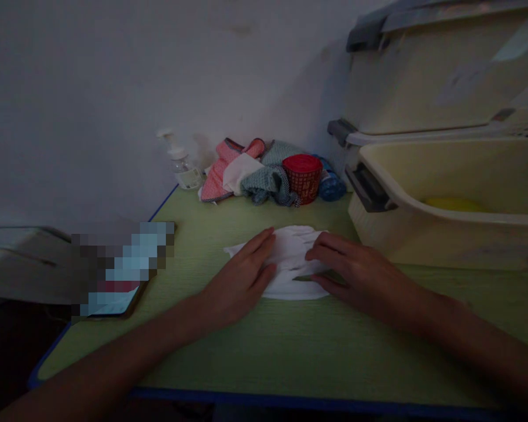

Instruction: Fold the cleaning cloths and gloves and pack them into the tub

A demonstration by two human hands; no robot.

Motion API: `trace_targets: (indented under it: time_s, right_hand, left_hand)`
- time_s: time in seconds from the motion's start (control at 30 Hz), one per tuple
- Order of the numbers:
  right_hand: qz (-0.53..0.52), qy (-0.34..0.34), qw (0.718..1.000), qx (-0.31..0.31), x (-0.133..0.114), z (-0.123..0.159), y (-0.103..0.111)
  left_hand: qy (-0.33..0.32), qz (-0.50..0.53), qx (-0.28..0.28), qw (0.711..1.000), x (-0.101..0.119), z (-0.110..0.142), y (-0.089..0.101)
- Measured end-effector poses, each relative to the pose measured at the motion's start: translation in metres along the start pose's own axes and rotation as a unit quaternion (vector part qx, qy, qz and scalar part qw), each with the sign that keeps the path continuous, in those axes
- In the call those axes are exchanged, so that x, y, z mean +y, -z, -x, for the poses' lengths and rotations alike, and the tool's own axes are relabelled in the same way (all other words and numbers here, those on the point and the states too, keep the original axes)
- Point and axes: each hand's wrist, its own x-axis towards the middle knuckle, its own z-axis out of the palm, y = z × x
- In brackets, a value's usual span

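Note:
A white cloth (pixel 290 252), loosely wrinkled, lies on the green tabletop in front of me. My left hand (pixel 242 278) rests on its left side, fingers stretched out and thumb apart. Over the right side is my right hand (pixel 352 269), with bent fingers touching the cloth and the thumb spread away from them. Between that thumb and the fingers a small gap in the cloth shows the green surface beneath. Neither hand visibly grips the fabric.
Along the wall stand a pump bottle (pixel 185 167), a pink cloth (pixel 220 176), a grey-green cloth (pixel 266 184), a red patterned container (pixel 303 179) and a blue plastic item (pixel 332 183). An open cream bin (pixel 378 228) is at right. A partly pixelated phone (pixel 123 281) lies left on the green table (pixel 264 357).

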Motion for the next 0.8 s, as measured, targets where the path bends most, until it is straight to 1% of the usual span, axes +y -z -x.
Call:
trace_targets:
  time_s: [0.1, 0.17, 0.2, 0.3, 0.37, 0.43, 0.53, 0.8]
  right_hand:
    - [0.001, 0.012, 1.000, 0.001, -0.001, -0.002, -0.001]
    - [-0.025, 0.019, 0.999, 0.013, -0.004, -0.003, 0.004]
    - [-0.050, 0.012, 0.999, 0.019, -0.006, -0.003, 0.007]
    - [-0.154, -0.050, 0.987, 0.012, -0.010, -0.002, 0.013]
    - [-0.216, -0.097, 0.971, -0.018, -0.010, -0.002, 0.013]
    - [-0.247, -0.118, 0.960, -0.054, -0.009, -0.001, 0.009]
    - [-0.249, -0.119, 0.957, -0.092, -0.006, -0.001, 0.003]
    - [-0.206, -0.117, 0.962, -0.133, -0.007, 0.003, 0.002]
  left_hand:
    - [0.014, 0.008, -0.020, 1.000, -0.006, -0.003, 0.003]
    - [0.012, -0.001, -0.022, 1.000, -0.008, -0.004, 0.004]
    - [0.010, -0.008, -0.023, 1.000, -0.009, -0.004, 0.004]
    - [0.005, -0.019, -0.034, 0.999, -0.008, -0.004, 0.003]
    - [0.005, -0.017, -0.047, 0.999, -0.008, -0.005, 0.005]
    - [0.003, -0.012, -0.056, 0.998, -0.009, -0.005, 0.007]
    - [-0.006, -0.021, -0.063, 0.998, -0.010, -0.005, 0.008]
    - [-0.024, -0.131, -0.076, 0.988, -0.008, -0.005, 0.002]
